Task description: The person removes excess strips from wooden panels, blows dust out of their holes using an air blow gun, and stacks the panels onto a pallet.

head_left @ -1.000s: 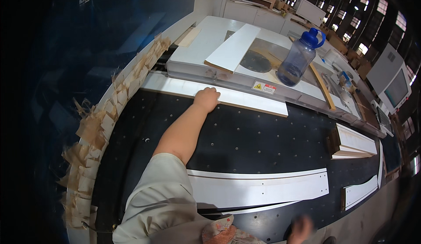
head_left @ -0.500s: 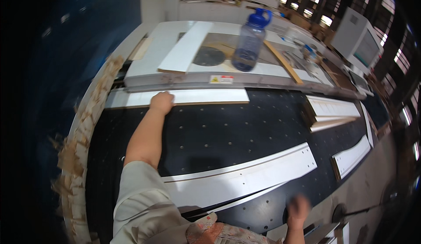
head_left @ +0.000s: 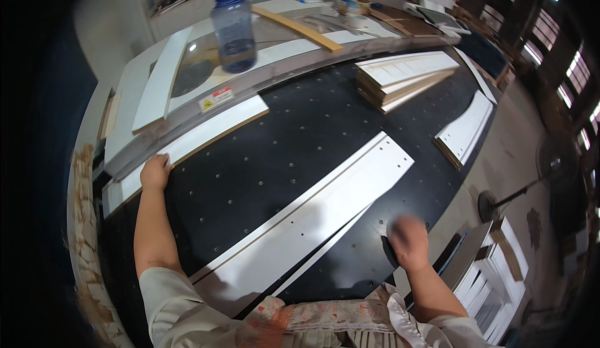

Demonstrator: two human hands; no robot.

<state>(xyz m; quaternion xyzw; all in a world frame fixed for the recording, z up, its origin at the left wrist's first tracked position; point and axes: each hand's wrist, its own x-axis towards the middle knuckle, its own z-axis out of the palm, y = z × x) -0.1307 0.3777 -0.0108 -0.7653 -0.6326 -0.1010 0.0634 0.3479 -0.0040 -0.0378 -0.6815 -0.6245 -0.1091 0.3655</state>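
A long narrow white board [head_left: 212, 129] lies along the front of the machine bed. My left hand [head_left: 156, 170] is closed at its left part, fingers curled over the board's near edge. Over the table's near side, my right hand [head_left: 411, 248] is a closed, motion-blurred fist around something dark that I cannot make out. Between my hands a wider white board [head_left: 312, 213] with a groove and small holes lies slantwise on the black perforated table [head_left: 300, 135]. Beside its near edge lies a thin white strip [head_left: 325, 248].
A stack of white boards [head_left: 406, 76] sits at the far right, and curved white boards [head_left: 465, 129] nearer the right edge. Behind, the machine bed carries a blue-capped water bottle [head_left: 234, 29], a white panel [head_left: 164, 82] and a wooden strip [head_left: 299, 28]. More panels [head_left: 494, 279] stand lower right.
The view has swung right, shifting the table leftward and tilting it. My right hand has come further into view over the table's near edge. My left hand stays at the narrow board.
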